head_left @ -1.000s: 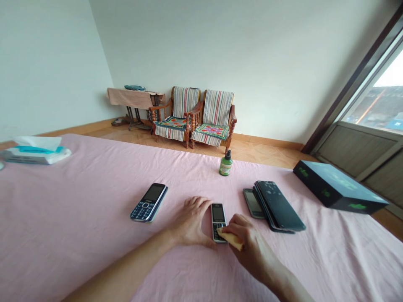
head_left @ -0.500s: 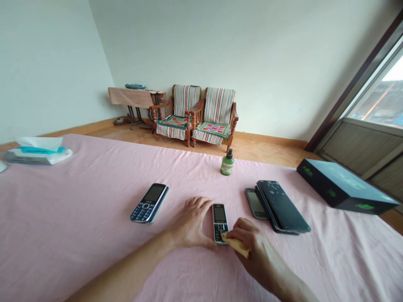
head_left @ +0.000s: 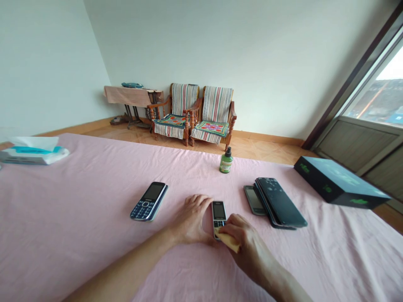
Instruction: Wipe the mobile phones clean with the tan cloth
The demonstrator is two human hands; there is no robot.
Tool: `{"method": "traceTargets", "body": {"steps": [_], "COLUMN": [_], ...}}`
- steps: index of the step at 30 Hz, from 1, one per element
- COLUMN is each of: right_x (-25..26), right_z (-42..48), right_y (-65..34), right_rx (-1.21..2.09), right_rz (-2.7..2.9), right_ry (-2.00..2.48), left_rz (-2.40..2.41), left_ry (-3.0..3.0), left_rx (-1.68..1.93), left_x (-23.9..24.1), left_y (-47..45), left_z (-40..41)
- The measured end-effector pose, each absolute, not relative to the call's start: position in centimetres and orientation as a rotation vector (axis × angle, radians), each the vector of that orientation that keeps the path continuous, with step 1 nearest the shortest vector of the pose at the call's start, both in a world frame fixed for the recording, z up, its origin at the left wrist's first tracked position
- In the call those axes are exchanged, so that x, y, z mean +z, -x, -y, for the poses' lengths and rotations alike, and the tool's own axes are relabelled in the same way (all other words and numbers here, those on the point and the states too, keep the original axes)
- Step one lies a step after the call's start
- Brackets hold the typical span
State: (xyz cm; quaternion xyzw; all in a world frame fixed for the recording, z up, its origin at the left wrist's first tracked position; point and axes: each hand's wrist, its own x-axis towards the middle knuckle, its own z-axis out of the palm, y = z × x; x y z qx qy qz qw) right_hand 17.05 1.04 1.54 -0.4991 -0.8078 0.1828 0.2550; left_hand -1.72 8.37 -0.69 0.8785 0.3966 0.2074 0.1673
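A small keypad mobile phone with a silver edge lies face up on the pink cloth. My left hand grips it from the left, fingertips at its top corner and thumb by its bottom end. A folded yellow cloth is pinched in my right hand, which presses it onto the phone's lower keys. The hand and cloth hide much of the keypad. To the left, a larger dark blue keypad phone rests on top of another flat device.
Right of my hands are stacked dark phones and a grey phone. A green spray bottle stands beyond. A black box sits far right, a wipes pack far left. Pink cloth covers the surface.
My right hand and the yellow cloth have shifted slightly left across the phone's keys, covering more of them. My left hand keeps its place on the phone. The view has shifted slightly.
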Motion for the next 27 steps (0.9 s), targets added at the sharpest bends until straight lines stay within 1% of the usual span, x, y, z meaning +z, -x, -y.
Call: {"method": "traceTargets", "body": {"steps": [27], "right_x": [1.44], "right_z": [-1.34], "right_y": [-17.01], "right_rx": [0.455], "right_rz": [2.205], "right_ry": [1.381], "left_rz": [-1.117], "left_ry": [-2.519], "left_rx": [0.621], "left_x": [-0.77], "left_y": [1.72], "left_z": [-8.32]}}
